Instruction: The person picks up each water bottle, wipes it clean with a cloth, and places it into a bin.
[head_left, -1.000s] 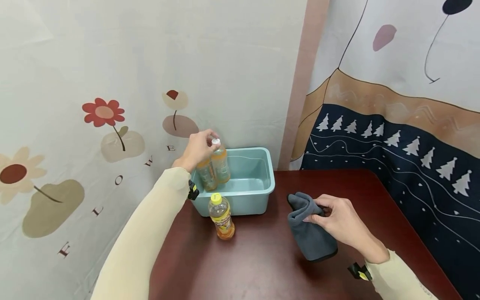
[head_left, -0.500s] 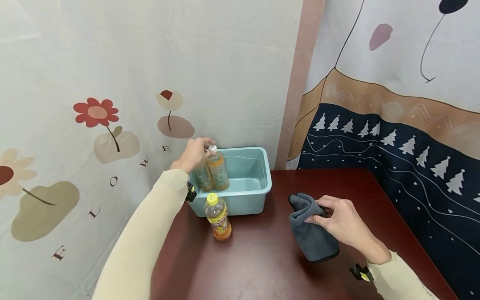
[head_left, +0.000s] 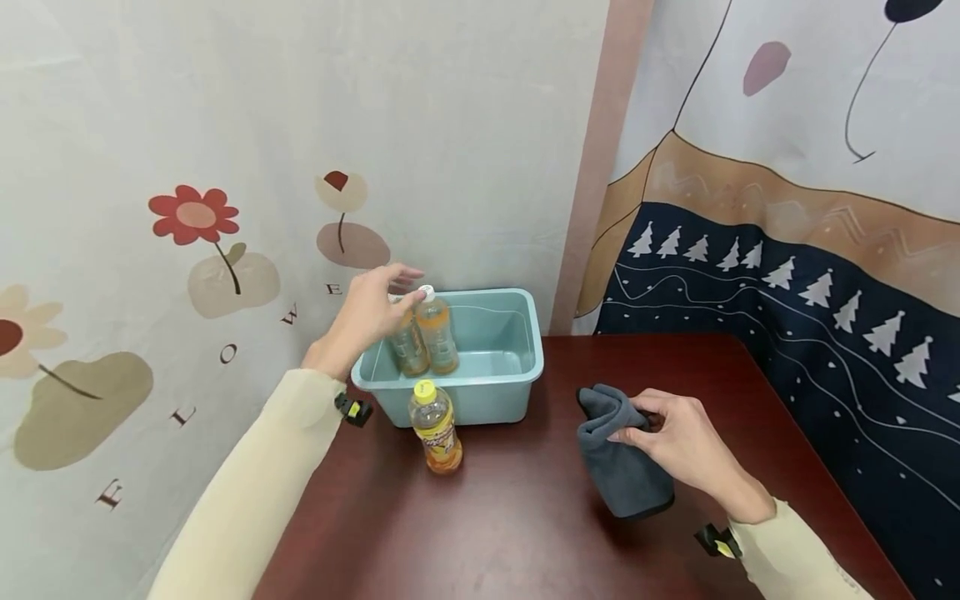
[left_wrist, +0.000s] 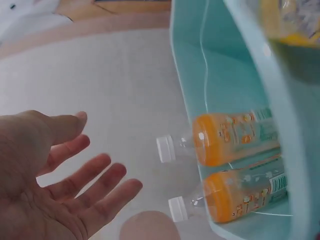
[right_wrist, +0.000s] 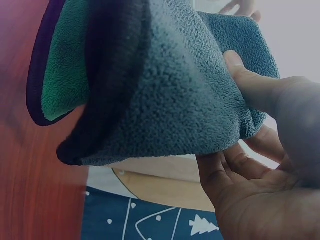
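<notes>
My left hand point(head_left: 366, 315) hovers over the left end of a light blue plastic bin point(head_left: 495, 382), its fingers apart and holding nothing. In the left wrist view, two white-capped bottles with orange and green labels, one nearer bottle point(left_wrist: 235, 137) and one beside it point(left_wrist: 245, 192), stand side by side in the bin, a gap away from the fingertips. My right hand point(head_left: 686, 442) pinches a folded dark grey cloth point(head_left: 622, 475) with black edging above the table. A yellow-capped bottle point(head_left: 437, 429) of amber drink stands on the table in front of the bin.
The dark red wooden table point(head_left: 525, 517) has its back edge against a pale curtain point(head_left: 480, 150) with flower prints. A navy curtain point(head_left: 780, 333) with white trees hangs along the right side. The bin's right half shows its bare floor.
My left hand has let go of the white-capped bottles' tops and drawn back to the left, its fingers spreading. The right hand with the cloth stays put.
</notes>
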